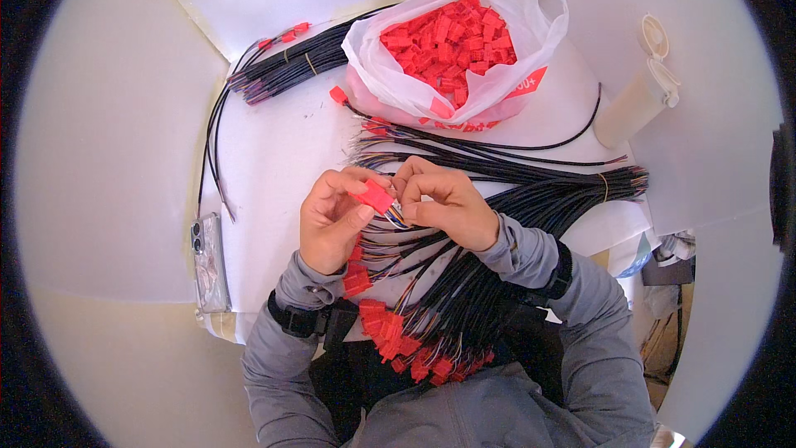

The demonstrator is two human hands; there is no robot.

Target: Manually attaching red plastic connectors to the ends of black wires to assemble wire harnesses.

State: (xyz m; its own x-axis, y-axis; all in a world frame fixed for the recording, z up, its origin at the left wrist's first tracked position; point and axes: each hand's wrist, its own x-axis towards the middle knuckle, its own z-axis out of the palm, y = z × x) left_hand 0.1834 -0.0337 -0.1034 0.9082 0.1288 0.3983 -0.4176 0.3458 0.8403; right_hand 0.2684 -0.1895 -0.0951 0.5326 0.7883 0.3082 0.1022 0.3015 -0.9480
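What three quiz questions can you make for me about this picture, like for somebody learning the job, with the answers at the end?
1. True or false: the left hand is holding a phone.
2. What fills the white plastic bag?
A) black cables
B) loose red connectors
C) bottle lids
3. Fill in the blank: the beige bottle has its lid flipped ____.

Key:
1. False; it holds a red connector with wires.
2. B
3. open

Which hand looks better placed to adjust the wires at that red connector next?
Probably the right hand: it's right at the wires, while the left hand is holding the red connector.
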